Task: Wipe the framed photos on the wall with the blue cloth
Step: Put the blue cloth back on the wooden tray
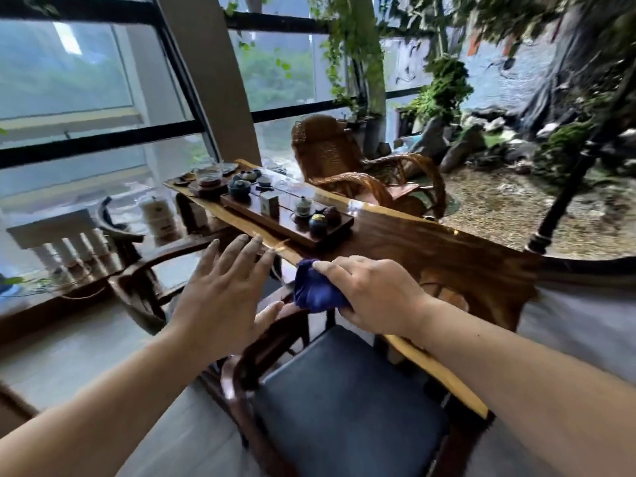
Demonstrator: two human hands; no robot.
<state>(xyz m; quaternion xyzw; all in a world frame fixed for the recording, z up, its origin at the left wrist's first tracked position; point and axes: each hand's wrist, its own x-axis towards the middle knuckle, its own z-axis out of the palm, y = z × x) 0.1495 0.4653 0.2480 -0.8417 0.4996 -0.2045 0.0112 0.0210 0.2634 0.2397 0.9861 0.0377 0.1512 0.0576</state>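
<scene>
The blue cloth (314,290) is bunched into a ball, and my right hand (370,293) grips it just above the near edge of a long wooden tea table (447,249). To the left of the cloth, my left hand (223,290) hovers flat with its fingers spread and nothing in it. Its thumb lies close to the top rail of a dark wooden chair (275,342). No framed photos or wall with pictures appear in this view.
The chair's dark cushioned seat (347,404) is right below my arms. A tea tray (285,215) with pots and cups sits on the table. A wicker chair (344,163) stands behind it, another wooden armchair (137,266) at left. Windows lie beyond; a rock garden is at right.
</scene>
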